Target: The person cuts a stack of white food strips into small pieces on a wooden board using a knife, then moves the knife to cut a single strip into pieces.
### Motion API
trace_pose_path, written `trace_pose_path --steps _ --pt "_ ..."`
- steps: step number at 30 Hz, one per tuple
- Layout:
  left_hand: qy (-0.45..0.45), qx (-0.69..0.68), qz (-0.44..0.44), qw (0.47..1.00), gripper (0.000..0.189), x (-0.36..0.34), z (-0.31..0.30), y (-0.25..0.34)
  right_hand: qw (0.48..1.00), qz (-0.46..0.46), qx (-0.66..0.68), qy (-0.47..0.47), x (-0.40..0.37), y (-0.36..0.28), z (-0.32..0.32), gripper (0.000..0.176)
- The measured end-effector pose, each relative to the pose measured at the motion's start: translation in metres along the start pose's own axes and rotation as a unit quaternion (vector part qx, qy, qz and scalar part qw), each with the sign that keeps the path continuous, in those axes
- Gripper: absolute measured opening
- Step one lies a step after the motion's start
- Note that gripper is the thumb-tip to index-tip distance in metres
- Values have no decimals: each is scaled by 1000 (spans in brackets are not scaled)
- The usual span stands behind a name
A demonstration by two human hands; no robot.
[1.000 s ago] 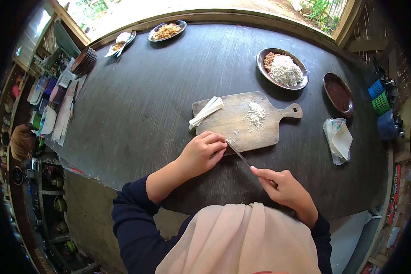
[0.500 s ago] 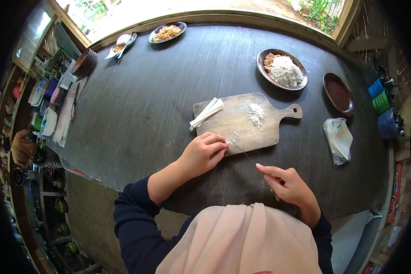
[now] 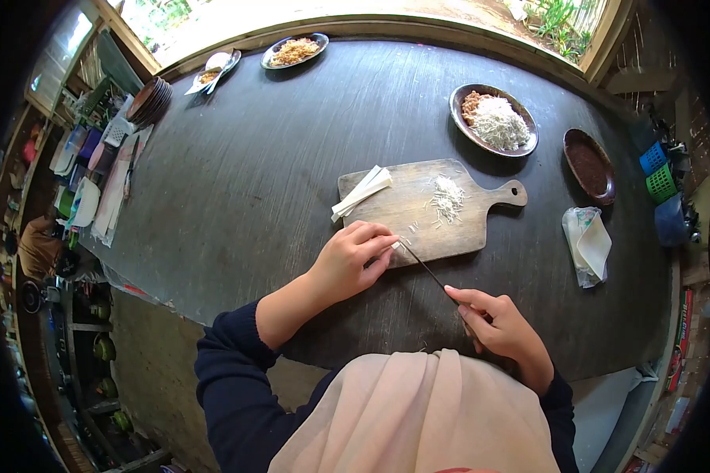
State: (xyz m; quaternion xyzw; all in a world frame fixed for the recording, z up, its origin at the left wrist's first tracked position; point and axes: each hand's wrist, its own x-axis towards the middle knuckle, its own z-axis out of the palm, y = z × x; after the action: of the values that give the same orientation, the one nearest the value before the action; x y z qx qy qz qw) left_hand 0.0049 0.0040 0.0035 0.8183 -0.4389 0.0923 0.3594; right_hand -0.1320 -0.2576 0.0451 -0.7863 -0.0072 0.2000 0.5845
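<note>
My left hand rests at the lower left edge of the wooden cutting board, fingers pinched together on white strips whose ends barely show. In my right hand is a knife; its thin dark blade slants up to the left, its tip close to my left fingertips. Most of the handle is hidden by my fingers. A few cut bits lie beside the blade. Farther up the board are a small heap of white shreds and several longer white strips lying over the left edge.
Behind the board stands a plate of white shreds and something reddish-brown. An oval brown dish and a folded plastic packet lie to the right. Food plates sit at the far edge; stacked brown dishes stand at left.
The knife has turned, so its dark flat side shows instead of a thin line. Both hands stay in nearly the same place; the view has shifted slightly.
</note>
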Motion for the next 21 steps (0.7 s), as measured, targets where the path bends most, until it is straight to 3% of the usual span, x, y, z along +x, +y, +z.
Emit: trace_pose_path --steps 21 --pt "-31 -3 19 999 29 -2 1 -3 1000 9 10 -5 1 1 1 39"
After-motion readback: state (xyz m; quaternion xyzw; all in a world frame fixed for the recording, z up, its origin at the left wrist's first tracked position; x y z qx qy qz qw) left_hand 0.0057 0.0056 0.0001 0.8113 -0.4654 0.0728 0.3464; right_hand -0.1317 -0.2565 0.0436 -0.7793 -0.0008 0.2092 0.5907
